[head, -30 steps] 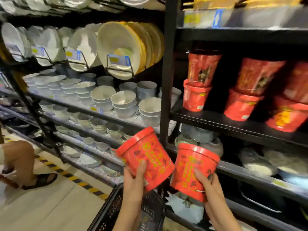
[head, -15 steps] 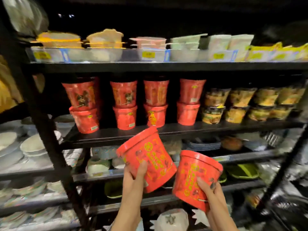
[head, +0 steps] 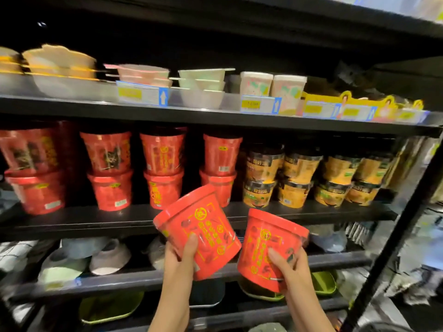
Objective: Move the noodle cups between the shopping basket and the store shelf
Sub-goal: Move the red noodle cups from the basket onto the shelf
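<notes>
Two red noodle cups held in the air before the store shelf. The left cup [head: 197, 232] is tilted, its lid turned up and to the left; the right cup [head: 269, 250] is tilted less and sits lower, just beside the first, and whether the two touch cannot be told. The left hand [head: 178, 262] grips its cup from below, thumb pressed on the printed wall and the other fingers hidden behind. The right hand [head: 288, 269] grips the lower wall of its cup, fingers curled round it. Both cups hang in front of the edge of the middle shelf board [head: 72, 220] and rest on nothing.

On that board stand red cups of the same kind [head: 109, 170], stacked two high in columns, and to their right yellow cups [head: 297, 174], likewise stacked. The shopping basket is not in view.

Step in hand, as judged: carriage of the two cups toward the shelf, placement not yet done. The next move calls for raising each cup above the board's edge, righting it (lid up, base level) and setting it down on bare board in front of the red columns. The room above the stacks appears slight, so the board itself seems the safer place.
</notes>
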Available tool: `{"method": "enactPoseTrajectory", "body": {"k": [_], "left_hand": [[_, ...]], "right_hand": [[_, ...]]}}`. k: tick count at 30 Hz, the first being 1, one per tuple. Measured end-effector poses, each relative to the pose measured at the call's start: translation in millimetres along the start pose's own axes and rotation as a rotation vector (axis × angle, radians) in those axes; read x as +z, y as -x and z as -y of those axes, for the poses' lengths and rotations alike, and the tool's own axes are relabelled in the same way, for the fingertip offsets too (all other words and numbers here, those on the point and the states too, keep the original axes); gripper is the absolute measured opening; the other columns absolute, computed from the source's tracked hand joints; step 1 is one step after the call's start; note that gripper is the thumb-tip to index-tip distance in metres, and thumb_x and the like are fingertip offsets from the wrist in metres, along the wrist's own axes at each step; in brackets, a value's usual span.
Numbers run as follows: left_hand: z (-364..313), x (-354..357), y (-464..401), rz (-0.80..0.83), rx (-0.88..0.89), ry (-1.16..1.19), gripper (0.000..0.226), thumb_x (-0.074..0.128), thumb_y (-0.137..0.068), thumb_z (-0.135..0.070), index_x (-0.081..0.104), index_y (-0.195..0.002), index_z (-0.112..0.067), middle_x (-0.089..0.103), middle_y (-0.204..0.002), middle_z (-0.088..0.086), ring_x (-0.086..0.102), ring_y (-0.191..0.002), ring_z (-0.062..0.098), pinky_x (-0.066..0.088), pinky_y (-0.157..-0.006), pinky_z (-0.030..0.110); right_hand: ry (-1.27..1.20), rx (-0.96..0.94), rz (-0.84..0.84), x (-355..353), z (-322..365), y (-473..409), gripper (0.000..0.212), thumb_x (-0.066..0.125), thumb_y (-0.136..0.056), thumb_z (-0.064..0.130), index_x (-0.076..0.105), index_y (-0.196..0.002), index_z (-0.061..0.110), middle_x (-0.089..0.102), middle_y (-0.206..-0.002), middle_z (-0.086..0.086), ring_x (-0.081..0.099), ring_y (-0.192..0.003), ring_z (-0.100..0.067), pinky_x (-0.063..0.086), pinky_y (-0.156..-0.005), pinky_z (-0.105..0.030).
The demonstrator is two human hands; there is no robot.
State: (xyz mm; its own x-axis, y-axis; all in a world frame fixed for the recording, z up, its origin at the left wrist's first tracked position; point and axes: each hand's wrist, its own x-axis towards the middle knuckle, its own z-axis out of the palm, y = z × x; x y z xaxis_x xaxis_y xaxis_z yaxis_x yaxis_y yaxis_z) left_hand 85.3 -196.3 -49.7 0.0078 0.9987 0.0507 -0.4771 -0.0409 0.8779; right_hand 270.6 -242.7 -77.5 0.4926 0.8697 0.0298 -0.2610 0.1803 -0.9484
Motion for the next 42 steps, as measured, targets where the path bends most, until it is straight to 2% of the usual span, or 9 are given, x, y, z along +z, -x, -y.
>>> {"method": "enactPoseTrajectory", "body": {"k": [4,7,11,15,19,26,30,37,42], "left_hand": [[-5.9,13.6,-24.4,-0.046,0.088,-0.022,0.047,0.055,-0.061,-0.045,0.054,-0.104,-0.025,0.064,-0.108,0.003,0.061,-0.094,0.015,0.046,-0.082,0.032],[-8.3,18.3,-49.2,-0.042,0.136,-0.019,0.061,0.063,-0.063,-0.045,0.05,-0.117,-0.022,0.062,-0.116,0.005,0.061,-0.098,0.015,0.046,-0.082,0.028],[-14.3,20.5,-86.7,0.004,0.257,-0.104,0.104,0.075,-0.043,-0.071,0.046,-0.13,-0.021,0.063,-0.12,-0.001,0.06,-0.107,0.012,0.048,-0.091,0.034],[-25.5,25.3,-123.2,0.028,0.388,-0.174,0.078,0.07,-0.049,-0.065,0.05,-0.117,-0.032,0.063,-0.114,-0.01,0.06,-0.108,0.01,0.044,-0.098,0.041],[-31.2,29.0,-144.7,0.02,0.468,-0.206,0.092,0.065,-0.039,-0.084,0.049,-0.114,-0.033,0.065,-0.105,-0.02,0.06,-0.101,-0.001,0.043,-0.091,0.029],[-30.8,49.9,-166.9,0.11,0.481,-0.242,0.09,0.066,-0.042,-0.081,0.047,-0.114,-0.03,0.066,-0.103,-0.026,0.061,-0.099,-0.003,0.047,-0.079,0.013],[-19.7,59.8,-175.5,0.138,0.465,-0.276,0.101,0.066,-0.04,-0.083,0.043,-0.12,-0.026,0.066,-0.104,-0.017,0.061,-0.098,-0.005,0.046,-0.078,0.01],[-7.2,68.7,-188.5,0.142,0.461,-0.514,0.099,0.067,-0.042,-0.067,0.035,-0.128,-0.028,0.056,-0.106,-0.027,0.053,-0.097,-0.018,0.042,-0.073,0.001],[-2.3,70.8,-204.8,0.081,0.461,-0.702,0.108,0.061,-0.04,-0.068,0.034,-0.132,-0.02,0.057,-0.114,-0.008,0.058,-0.103,0.011,0.047,-0.083,0.029]], "right_hand": [[0.058,-0.041,0.063,18.0,3.6,-36.3,0.093,0.09,-0.051,0.03,0.041,-0.129,0.024,0.064,-0.115,-0.002,0.063,-0.102,-0.018,0.05,-0.091,-0.044],[0.091,-0.114,0.103,33.4,0.7,-60.6,0.091,0.084,-0.052,0.03,0.038,-0.13,0.026,0.061,-0.115,0.004,0.062,-0.099,-0.009,0.051,-0.081,-0.031],[0.205,-0.197,0.146,52.2,-9.4,-93.6,0.105,0.086,-0.043,0.032,0.03,-0.132,0.031,0.052,-0.119,0.015,0.056,-0.1,0.006,0.047,-0.076,-0.014],[0.262,-0.224,0.148,59.3,-23.0,-121.4,0.111,0.083,-0.037,0.043,0.033,-0.134,0.026,0.052,-0.125,0.01,0.055,-0.107,0.004,0.047,-0.08,-0.012],[0.297,-0.25,0.172,62.6,-34.7,-137.4,0.119,0.083,-0.036,0.044,0.029,-0.139,0.024,0.051,-0.131,0.006,0.053,-0.116,-0.005,0.045,-0.094,-0.022],[0.296,-0.235,0.221,65.5,-44.3,-144.2,0.109,0.086,-0.037,0.038,0.03,-0.131,0.039,0.051,-0.125,0.019,0.053,-0.108,0.011,0.046,-0.08,-0.007],[0.393,-0.28,0.243,70.2,-42.9,-151.0,0.111,0.086,-0.045,0.039,0.027,-0.138,0.036,0.048,-0.132,0.018,0.049,-0.119,0.005,0.045,-0.097,-0.019],[0.48,-0.294,0.241,87.0,-41.2,-169.3,0.103,0.083,-0.048,0.044,0.02,-0.128,0.052,0.042,-0.13,0.026,0.044,-0.115,0.016,0.04,-0.089,-0.003],[0.5,-0.307,0.244,98.9,-44.5,-184.9,0.101,0.082,-0.05,0.042,0.016,-0.124,0.061,0.041,-0.129,0.026,0.044,-0.116,0.015,0.041,-0.091,-0.008]]}}
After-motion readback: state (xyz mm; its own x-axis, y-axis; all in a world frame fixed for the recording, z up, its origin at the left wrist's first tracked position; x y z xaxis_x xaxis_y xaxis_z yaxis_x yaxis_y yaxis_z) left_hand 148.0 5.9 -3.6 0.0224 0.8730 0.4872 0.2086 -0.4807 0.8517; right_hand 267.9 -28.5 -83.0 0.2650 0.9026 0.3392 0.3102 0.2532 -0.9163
